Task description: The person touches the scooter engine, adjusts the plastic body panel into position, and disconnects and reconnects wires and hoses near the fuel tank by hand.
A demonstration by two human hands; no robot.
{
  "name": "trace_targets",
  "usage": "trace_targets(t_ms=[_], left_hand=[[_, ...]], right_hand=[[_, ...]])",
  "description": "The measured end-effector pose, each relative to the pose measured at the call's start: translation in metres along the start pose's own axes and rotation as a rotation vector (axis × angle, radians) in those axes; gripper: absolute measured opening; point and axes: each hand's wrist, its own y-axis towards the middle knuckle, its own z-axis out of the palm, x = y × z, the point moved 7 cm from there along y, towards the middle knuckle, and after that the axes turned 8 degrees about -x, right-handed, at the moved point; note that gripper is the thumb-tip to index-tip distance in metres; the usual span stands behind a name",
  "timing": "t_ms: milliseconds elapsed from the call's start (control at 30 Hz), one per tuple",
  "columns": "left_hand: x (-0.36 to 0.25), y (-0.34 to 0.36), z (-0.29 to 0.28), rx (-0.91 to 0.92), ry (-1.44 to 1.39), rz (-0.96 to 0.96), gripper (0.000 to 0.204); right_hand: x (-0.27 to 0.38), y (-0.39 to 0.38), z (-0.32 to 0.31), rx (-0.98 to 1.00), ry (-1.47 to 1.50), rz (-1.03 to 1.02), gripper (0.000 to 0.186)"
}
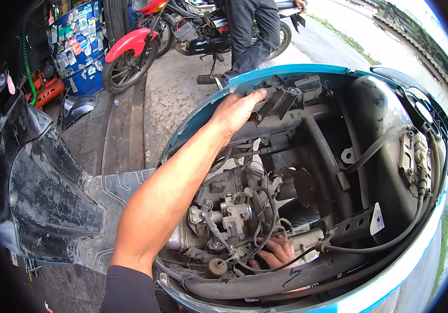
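Note:
A teal-bodied scooter [245, 78] has its inner bay exposed, with the engine [234, 216] low at the middle. My left hand [239, 109] reaches across to the far rim, fingers curled round a dark fitting [271, 96], tips partly hidden. Down among the black hoses [266, 214] beside the engine is my right hand [276, 253], its fingers bent and partly hidden; what they grip, if anything, is unclear. The grey fuel tank [380, 99] and a metal bracket [375, 219] sit at the right of the bay.
The scooter's floorboard [109, 203] and scuffed black front shield [46, 193] lie left. Beyond stand a red motorcycle [130, 47] and a person in dark trousers [250, 31]. A blue sticker-covered drum [78, 47] and red compressor [46, 88] are back left.

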Motion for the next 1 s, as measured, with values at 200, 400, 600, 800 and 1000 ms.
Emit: trace_targets(t_ms=[200,400,600,800,1000], left_hand=[[-0.005,-0.002,-0.002,-0.122,-0.024,-0.007,0.063],[0.005,0.006,-0.003,-0.162,-0.023,0.176,0.055],[0.002,0.007,-0.007,-0.188,0.080,0.278,0.059],[0.012,0.015,-0.005,0.000,0.015,-0.001,0.066],[0.008,0.009,-0.001,0.074,0.025,0.004,0.073]], right_hand=[[0.001,-0.001,0.004,-0.049,0.038,-0.029,0.032],[0.001,-0.004,0.003,-0.027,-0.002,-0.102,0.038],[-0.023,-0.039,-0.018,0.152,-0.106,-0.082,0.039],[-0.088,-0.108,-0.069,0.134,-0.140,0.381,0.034],[-0.111,-0.166,-0.253,-0.681,-0.446,0.770,0.031]])
